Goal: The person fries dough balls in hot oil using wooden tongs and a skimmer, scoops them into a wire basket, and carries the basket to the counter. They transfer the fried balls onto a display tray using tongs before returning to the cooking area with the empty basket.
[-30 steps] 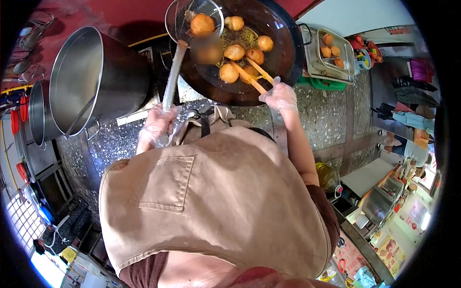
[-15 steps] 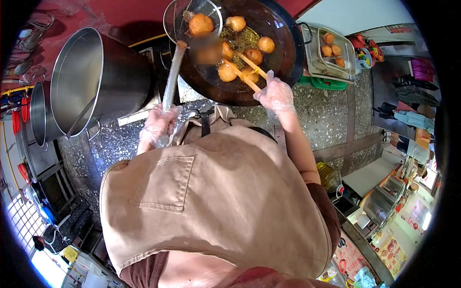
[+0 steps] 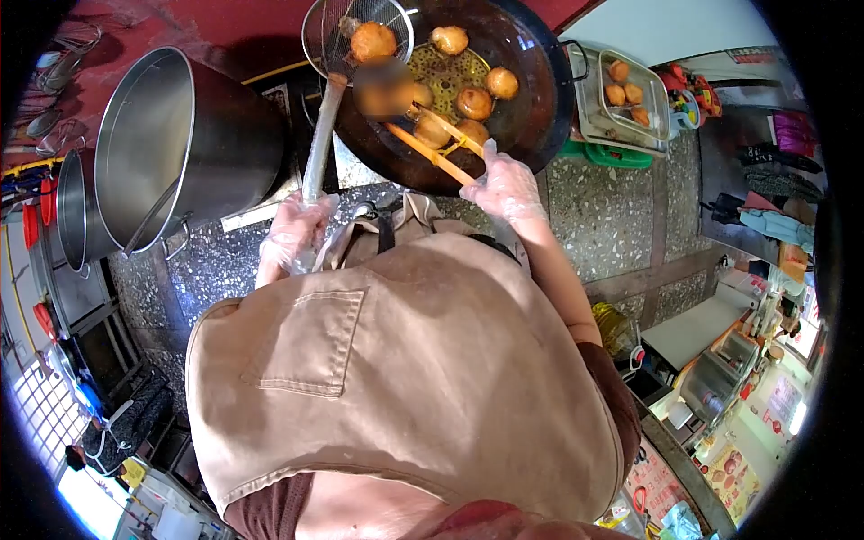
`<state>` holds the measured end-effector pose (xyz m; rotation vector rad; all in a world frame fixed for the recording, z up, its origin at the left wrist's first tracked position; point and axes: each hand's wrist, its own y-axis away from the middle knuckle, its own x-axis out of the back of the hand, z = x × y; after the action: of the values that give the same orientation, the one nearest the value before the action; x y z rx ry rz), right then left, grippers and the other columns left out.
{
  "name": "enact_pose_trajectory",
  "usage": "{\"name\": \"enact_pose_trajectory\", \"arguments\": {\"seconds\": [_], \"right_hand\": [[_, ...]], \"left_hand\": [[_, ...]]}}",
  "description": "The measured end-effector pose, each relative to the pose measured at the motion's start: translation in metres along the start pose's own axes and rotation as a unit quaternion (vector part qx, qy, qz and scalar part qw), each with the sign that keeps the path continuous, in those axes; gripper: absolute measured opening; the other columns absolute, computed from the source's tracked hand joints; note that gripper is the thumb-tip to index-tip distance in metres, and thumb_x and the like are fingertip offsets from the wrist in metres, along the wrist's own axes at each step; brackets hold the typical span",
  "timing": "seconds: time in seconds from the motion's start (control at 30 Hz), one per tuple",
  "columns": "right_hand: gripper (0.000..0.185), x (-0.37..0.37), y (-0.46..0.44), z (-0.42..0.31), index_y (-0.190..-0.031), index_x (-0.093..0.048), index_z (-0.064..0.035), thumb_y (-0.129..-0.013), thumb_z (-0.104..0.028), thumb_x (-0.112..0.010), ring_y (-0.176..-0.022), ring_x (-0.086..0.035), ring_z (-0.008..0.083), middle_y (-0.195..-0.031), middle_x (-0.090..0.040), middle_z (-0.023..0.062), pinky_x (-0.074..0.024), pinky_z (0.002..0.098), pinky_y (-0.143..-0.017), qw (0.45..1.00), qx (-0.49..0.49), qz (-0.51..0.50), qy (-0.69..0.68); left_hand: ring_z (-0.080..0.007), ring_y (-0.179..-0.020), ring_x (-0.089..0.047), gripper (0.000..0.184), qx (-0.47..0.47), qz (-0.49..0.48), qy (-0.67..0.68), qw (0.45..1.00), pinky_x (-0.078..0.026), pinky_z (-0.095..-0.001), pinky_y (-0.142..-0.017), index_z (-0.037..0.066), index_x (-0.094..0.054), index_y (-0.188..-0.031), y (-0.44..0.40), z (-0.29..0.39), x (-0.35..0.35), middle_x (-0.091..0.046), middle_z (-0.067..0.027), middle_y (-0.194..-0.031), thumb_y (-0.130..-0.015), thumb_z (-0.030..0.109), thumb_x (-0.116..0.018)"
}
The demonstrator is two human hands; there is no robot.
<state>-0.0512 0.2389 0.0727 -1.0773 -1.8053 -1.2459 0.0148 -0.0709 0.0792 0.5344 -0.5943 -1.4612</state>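
Note:
My left hand [image 3: 299,229], in a clear plastic glove, is closed around the handle of a wire-mesh strainer [image 3: 346,29]. One fried golden ball [image 3: 373,41] and a small brown piece lie in its mesh, over the left side of a dark wok [image 3: 531,108]. My right hand [image 3: 506,187], gloved too, grips wooden tongs [image 3: 423,144] whose two long arms reach into the wok. Several more golden balls [image 3: 474,103] sit in the wok around a perforated disc [image 3: 454,72]. A blurred patch hides what is at the tongs' far ends.
Left of the wok stands a tall steel pot [image 3: 229,126] with a ladle handle inside. On the right, a clear tray [image 3: 652,130] holds several fried balls, above a green basin [image 3: 616,156]. An oil jug [image 3: 615,328] stands by my right elbow. Another person [image 3: 117,441] is at far lower left.
My right hand has moved slightly left and down, and the tongs' tips have shifted left toward the strainer. Some balls have moved slightly in the wok. My left hand stays nearly still.

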Motion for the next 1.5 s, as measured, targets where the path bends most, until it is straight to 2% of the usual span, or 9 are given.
{"name": "enact_pose_trajectory", "arguments": {"seconds": [0.13, 0.2, 0.47, 0.6, 0.8, 0.87, 0.9, 1.2, 1.5], "right_hand": [[0.088, 0.013, 0.012, 0.01, -0.125, -0.033, 0.0129, -0.063, -0.035, -0.07, -0.091, -0.059, 0.0331, -0.098, -0.059, 0.0231, -0.0469, 0.0379, -0.081, 1.0, -0.011, 0.015, -0.017], [0.086, 0.02, 0.023, 0.02, -0.125, -0.034, 0.0106, -0.064, -0.038, -0.07, -0.092, -0.059, 0.034, -0.099, -0.059, 0.0228, -0.0469, 0.0387, -0.081, 0.998, -0.034, 0.034, 0.031], [0.07, 0.034, 0.052, 0.025, -0.112, -0.045, 0.0083, -0.068, -0.041, -0.066, -0.09, -0.059, 0.0342, -0.094, -0.061, 0.0221, -0.0471, 0.042, -0.078, 0.98, -0.1, -0.164, 0.041], [0.062, 0.009, 0.035, 0.016, -0.102, -0.051, 0.0059, -0.068, -0.043, -0.065, -0.091, -0.06, 0.0333, -0.096, -0.061, 0.0238, -0.0472, 0.0414, -0.079, 0.981, -0.13, -0.144, -0.001], [0.062, -0.01, 0.048, -0.001, -0.116, -0.044, 0.01, -0.07, -0.03, -0.057, -0.084, -0.062, 0.0342, -0.095, -0.06, 0.0246, -0.049, 0.0404, -0.076, 0.993, -0.08, -0.055, 0.062], [0.082, -0.016, 0.054, -0.002, -0.128, -0.03, 0.012, -0.07, -0.038, -0.06, -0.087, -0.059, 0.0353, -0.098, -0.056, 0.0231, -0.0484, 0.0407, -0.076, 0.991, -0.063, -0.011, 0.117], [0.083, -0.013, 0.057, -0.004, -0.128, -0.03, 0.0116, -0.068, -0.037, -0.062, -0.083, -0.06, 0.034, -0.093, -0.056, 0.0223, -0.0493, 0.0397, -0.071, 0.991, -0.044, -0.002, 0.129], [0.08, 0.014, 0.07, -0.012, -0.125, -0.033, 0.0142, -0.071, -0.04, -0.06, -0.081, -0.061, 0.0333, -0.093, -0.059, 0.0223, -0.0495, 0.0394, -0.072, 0.995, 0.073, -0.029, 0.057], [0.083, 0.001, 0.04, -0.017, -0.125, -0.032, 0.014, -0.07, -0.04, -0.064, -0.092, -0.058, 0.0354, -0.095, -0.059, 0.0246, -0.0464, 0.04, -0.08, 0.996, 0.011, -0.079, 0.033]], "left_hand": [[-0.0052, -0.041, -0.04, 0.022, 0.012, 0.008, -0.016, 1.0, -0.031, -0.0205, -0.036, 0.007, -0.051, -0.083, 0.0, 0.001, 0.001, -0.047, 0.0034, -0.055, -0.08, 0.022, -0.066], [-0.0053, -0.042, -0.04, 0.022, 0.017, 0.005, -0.028, 0.999, -0.031, -0.0202, -0.036, 0.007, -0.049, -0.086, 0.0, -0.001, 0.001, -0.047, 0.0031, -0.058, -0.081, 0.022, -0.065], [-0.0046, -0.043, -0.041, 0.019, 0.021, -0.002, -0.008, 1.0, -0.032, -0.0201, -0.037, 0.005, -0.052, -0.081, -0.001, -0.002, 0.001, -0.047, 0.0034, -0.055, -0.08, 0.02, -0.065], [-0.0057, -0.043, -0.042, 0.019, 0.015, -0.007, -0.02, 1.0, -0.033, -0.0212, -0.037, 0.005, -0.052, -0.081, -0.003, -0.003, 0.003, -0.047, 0.0021, -0.055, -0.081, 0.019, -0.064], [-0.0059, -0.043, -0.042, 0.022, 0.016, 0.0, -0.023, 1.0, -0.033, -0.0212, -0.037, 0.004, -0.05, -0.08, -0.002, -0.004, 0.003, -0.047, 0.002, -0.055, -0.081, 0.02, -0.065], [-0.0057, -0.043, -0.042, 0.022, 0.015, -0.004, -0.018, 1.0, -0.033, -0.0212, -0.037, 0.004, -0.05, -0.08, -0.005, -0.009, 0.005, -0.048, 0.0022, -0.055, -0.081, 0.02, -0.065], [-0.0055, -0.043, -0.042, 0.023, 0.013, -0.006, -0.015, 1.0, -0.033, -0.0211, -0.037, 0.004, -0.05, -0.081, -0.006, -0.011, 0.005, -0.048, 0.0024, -0.056, -0.081, 0.02, -0.066], [-0.0043, -0.043, -0.04, 0.024, 0.021, -0.003, 0.022, 1.0, -0.032, -0.0196, -0.038, 0.005, -0.049, -0.083, -0.002, -0.007, 0.006, -0.047, 0.0035, -0.056, -0.079, 0.02, -0.068], [-0.0056, -0.042, -0.042, 0.024, 0.0, -0.018, 0.004, 1.0, -0.032, -0.021, -0.037, 0.007, -0.051, -0.076, -0.002, -0.008, 0.008, -0.047, 0.0029, -0.055, -0.078, 0.023, -0.068]]}}
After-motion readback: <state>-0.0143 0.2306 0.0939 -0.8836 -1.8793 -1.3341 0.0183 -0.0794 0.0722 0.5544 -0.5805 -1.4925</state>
